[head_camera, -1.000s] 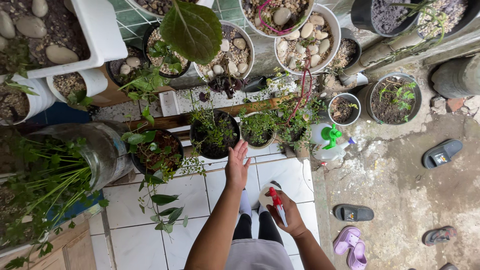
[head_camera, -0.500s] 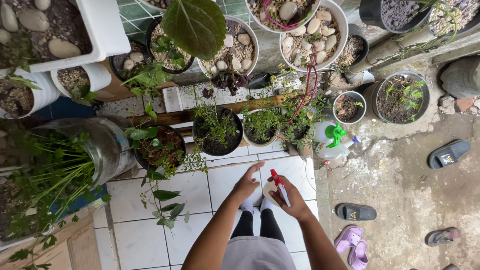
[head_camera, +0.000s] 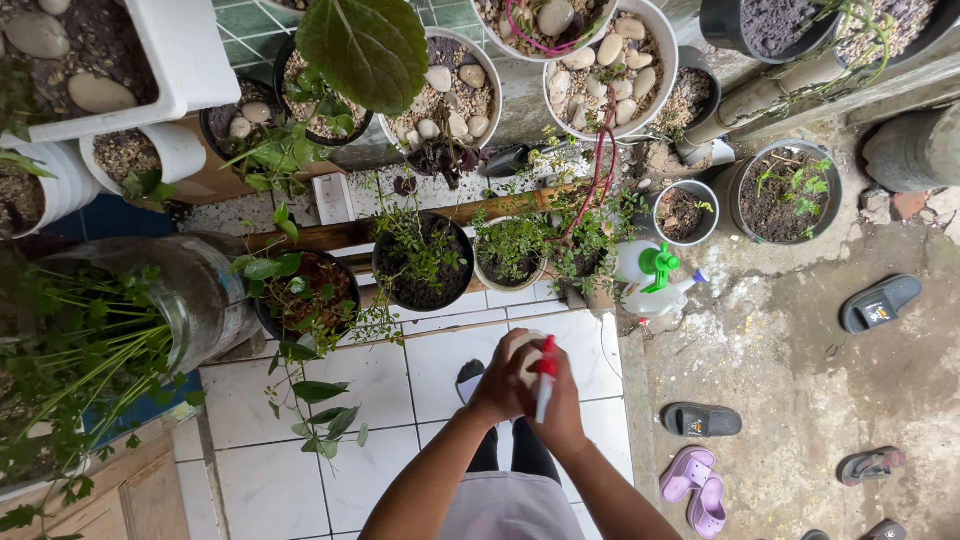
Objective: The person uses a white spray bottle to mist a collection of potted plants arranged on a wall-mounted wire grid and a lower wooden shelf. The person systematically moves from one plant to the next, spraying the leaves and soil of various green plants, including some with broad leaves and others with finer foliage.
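The left hand (head_camera: 503,383) has drawn back from the plants onto the spray bottle (head_camera: 541,372).

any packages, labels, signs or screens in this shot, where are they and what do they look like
No signs or screens show.
Small spray bottle: held in both hands, left hand and right hand, over the white tiles; pale body, red trigger head.
Large spray bottle: lying at the tile edge beside the potted plants; translucent white, green trigger head.
White rectangular card: flat among the pots at the back; any print is too small to tell.

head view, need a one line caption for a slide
Both hands, left and right, hold a small red-topped spray bottle above white floor tiles, facing potted plants.
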